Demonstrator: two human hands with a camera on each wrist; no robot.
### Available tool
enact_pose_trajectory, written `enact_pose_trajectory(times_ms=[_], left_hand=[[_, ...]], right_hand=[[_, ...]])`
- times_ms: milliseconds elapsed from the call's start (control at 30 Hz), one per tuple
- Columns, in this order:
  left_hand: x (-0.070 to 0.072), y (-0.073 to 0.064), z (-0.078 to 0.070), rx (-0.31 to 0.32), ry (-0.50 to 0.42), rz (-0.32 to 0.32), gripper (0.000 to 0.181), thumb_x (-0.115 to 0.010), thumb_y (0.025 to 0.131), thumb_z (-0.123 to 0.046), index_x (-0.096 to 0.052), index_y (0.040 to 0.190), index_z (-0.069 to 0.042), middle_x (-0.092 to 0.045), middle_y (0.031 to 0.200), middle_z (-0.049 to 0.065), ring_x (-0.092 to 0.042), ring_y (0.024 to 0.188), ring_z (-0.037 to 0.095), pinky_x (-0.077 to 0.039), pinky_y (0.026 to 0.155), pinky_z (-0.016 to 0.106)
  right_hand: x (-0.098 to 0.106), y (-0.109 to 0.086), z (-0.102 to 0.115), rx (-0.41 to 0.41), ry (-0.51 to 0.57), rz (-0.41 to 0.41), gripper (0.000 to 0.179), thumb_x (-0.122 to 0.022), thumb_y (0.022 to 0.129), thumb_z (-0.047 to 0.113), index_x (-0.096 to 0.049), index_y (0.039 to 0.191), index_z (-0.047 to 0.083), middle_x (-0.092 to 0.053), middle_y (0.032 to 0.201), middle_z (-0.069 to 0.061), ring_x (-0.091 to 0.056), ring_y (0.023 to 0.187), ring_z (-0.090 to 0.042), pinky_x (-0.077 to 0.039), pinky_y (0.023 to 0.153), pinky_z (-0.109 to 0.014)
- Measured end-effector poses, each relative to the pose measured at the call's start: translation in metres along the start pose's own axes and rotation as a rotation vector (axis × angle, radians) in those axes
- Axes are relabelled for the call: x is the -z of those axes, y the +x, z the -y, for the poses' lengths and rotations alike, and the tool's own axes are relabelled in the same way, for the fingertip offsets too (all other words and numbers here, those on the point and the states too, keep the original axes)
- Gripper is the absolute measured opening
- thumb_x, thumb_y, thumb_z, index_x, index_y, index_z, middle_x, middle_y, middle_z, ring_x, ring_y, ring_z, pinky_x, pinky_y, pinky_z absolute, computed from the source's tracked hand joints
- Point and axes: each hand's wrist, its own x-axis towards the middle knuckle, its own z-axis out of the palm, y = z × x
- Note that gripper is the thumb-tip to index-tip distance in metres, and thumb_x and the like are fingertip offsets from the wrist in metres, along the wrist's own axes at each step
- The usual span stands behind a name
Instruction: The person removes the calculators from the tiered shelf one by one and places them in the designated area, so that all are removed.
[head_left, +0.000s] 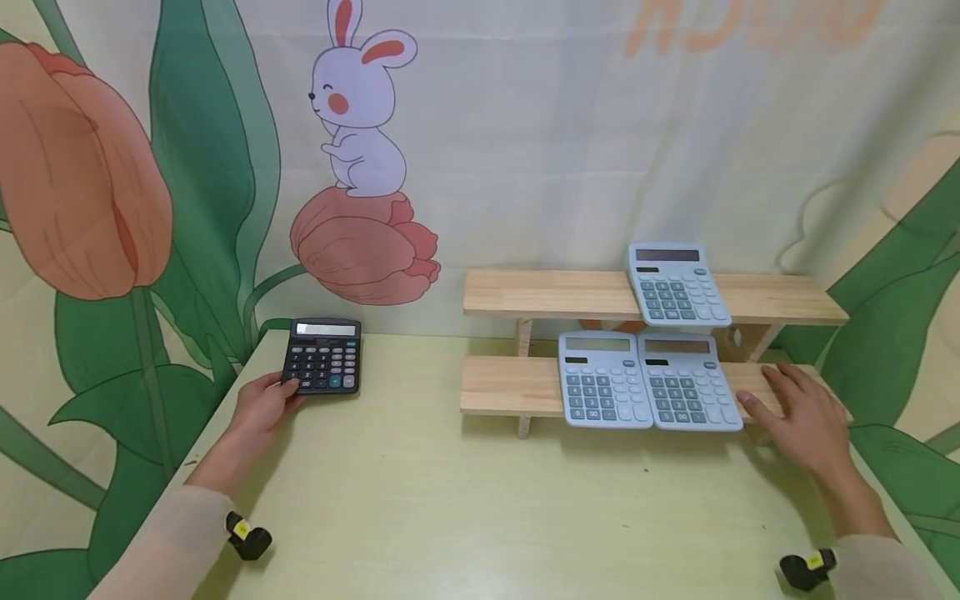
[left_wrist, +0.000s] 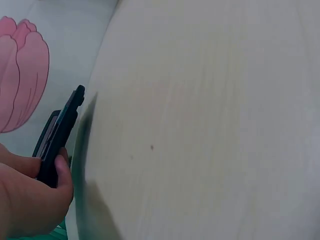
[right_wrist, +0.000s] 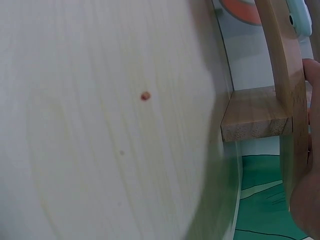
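At the left of the head view, my left hand (head_left: 258, 407) pinches a black calculator (head_left: 324, 357) by its lower left corner, thumb on the key side. The left wrist view shows the same calculator (left_wrist: 59, 131) edge-on and tilted, with the thumb and fingers on opposite faces. My right hand (head_left: 806, 421) rests on the right end of the lower wooden shelf (head_left: 510, 387), fingers spread and nothing held. Its thumb lies close to a light blue calculator (head_left: 690, 382); whether they touch I cannot tell. Another light blue calculator (head_left: 604, 380) leans beside that one on the same shelf.
A third light blue calculator (head_left: 678, 285) leans on the upper wooden shelf (head_left: 551, 293). The two-tier stand is at the back right of the pale table (head_left: 450, 500). Behind it hangs a cloth (head_left: 525, 150) printed with flowers and a rabbit.
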Motion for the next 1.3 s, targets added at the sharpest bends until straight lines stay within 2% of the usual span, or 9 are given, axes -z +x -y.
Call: enact_pose_trajectory(times_ms=[167, 300, 433, 600, 733, 833, 1067, 1200, 1300], left_hand=[[0.005, 0.006, 0.006, 0.016, 0.025, -0.027, 0.057, -0.04, 0.114, -0.01, -0.02, 0.165, 0.006, -0.034, 0.165, 0.024, -0.053, 0.129, 0.019, -0.055, 0.1, 0.02], [0.009, 0.009, 0.007, 0.012, 0.052, -0.018, 0.058, -0.04, 0.115, -0.011, -0.018, 0.166, 0.006, -0.034, 0.165, 0.025, -0.055, 0.122, 0.015, -0.056, 0.096, 0.019], [0.017, 0.01, 0.007, -0.026, 0.146, -0.002, 0.057, -0.04, 0.115, -0.012, -0.019, 0.163, 0.011, -0.036, 0.162, 0.03, -0.059, 0.116, 0.015, -0.058, 0.091, 0.019], [0.023, 0.013, 0.008, -0.088, 0.377, -0.052, 0.055, -0.044, 0.114, -0.014, -0.029, 0.158, 0.015, -0.041, 0.157, 0.036, -0.051, 0.136, 0.035, -0.053, 0.108, 0.04], [0.022, 0.015, 0.009, -0.115, 0.452, -0.088, 0.055, -0.045, 0.113, -0.014, -0.032, 0.157, 0.016, -0.041, 0.156, 0.037, -0.044, 0.143, 0.044, -0.043, 0.117, 0.053], [0.018, 0.016, 0.009, -0.128, 0.474, -0.112, 0.053, -0.046, 0.112, -0.013, -0.035, 0.155, 0.016, -0.043, 0.154, 0.038, -0.045, 0.14, 0.045, -0.043, 0.116, 0.054], [0.016, 0.018, 0.01, -0.175, 0.627, -0.168, 0.05, -0.05, 0.11, -0.012, -0.042, 0.151, 0.016, -0.051, 0.146, 0.038, -0.05, 0.134, 0.048, -0.045, 0.111, 0.058], [0.014, 0.018, 0.009, -0.187, 0.665, -0.178, 0.05, -0.049, 0.11, -0.011, -0.043, 0.15, 0.017, -0.052, 0.144, 0.038, -0.051, 0.133, 0.049, -0.045, 0.111, 0.059], [0.014, 0.019, 0.01, -0.225, 0.695, -0.198, 0.047, -0.051, 0.108, -0.01, -0.047, 0.146, 0.018, -0.056, 0.137, 0.039, -0.054, 0.128, 0.05, -0.047, 0.108, 0.06]], right_hand=[[0.0, 0.0, -0.001, 0.002, 0.002, -0.007, 0.075, -0.058, 0.105, 0.049, -0.045, 0.154, -0.007, -0.036, 0.159, -0.037, -0.033, 0.14, -0.064, -0.023, 0.107, -0.083], [-0.001, 0.0, -0.001, -0.001, 0.0, -0.007, 0.075, -0.058, 0.105, 0.049, -0.045, 0.154, -0.007, -0.036, 0.159, -0.037, -0.033, 0.141, -0.064, -0.023, 0.108, -0.083], [-0.001, 0.001, 0.0, 0.001, 0.001, -0.01, 0.075, -0.058, 0.105, 0.049, -0.045, 0.154, -0.007, -0.037, 0.158, -0.037, -0.034, 0.14, -0.064, -0.024, 0.108, -0.082], [-0.002, 0.001, 0.001, 0.003, -0.001, -0.012, 0.075, -0.058, 0.106, 0.05, -0.045, 0.154, -0.007, -0.037, 0.158, -0.037, -0.034, 0.14, -0.064, -0.024, 0.108, -0.083], [-0.002, 0.0, 0.0, 0.005, -0.007, -0.023, 0.075, -0.058, 0.105, 0.05, -0.046, 0.153, -0.007, -0.038, 0.157, -0.037, -0.035, 0.139, -0.063, -0.025, 0.107, -0.082], [-0.001, 0.0, -0.001, 0.012, -0.007, -0.032, 0.074, -0.059, 0.105, 0.049, -0.047, 0.152, -0.007, -0.039, 0.156, -0.037, -0.036, 0.138, -0.063, -0.027, 0.106, -0.082], [-0.002, 0.0, -0.001, -0.003, -0.011, -0.02, 0.075, -0.058, 0.105, 0.05, -0.046, 0.153, -0.007, -0.038, 0.157, -0.037, -0.036, 0.139, -0.063, -0.026, 0.107, -0.082], [-0.002, -0.001, 0.001, -0.01, -0.013, -0.019, 0.076, -0.057, 0.105, 0.051, -0.046, 0.153, -0.006, -0.038, 0.158, -0.036, -0.035, 0.139, -0.063, -0.025, 0.107, -0.082], [-0.001, -0.001, 0.001, -0.01, -0.013, -0.017, 0.076, -0.057, 0.105, 0.051, -0.045, 0.154, -0.006, -0.038, 0.158, -0.036, -0.034, 0.14, -0.063, -0.024, 0.107, -0.082]])
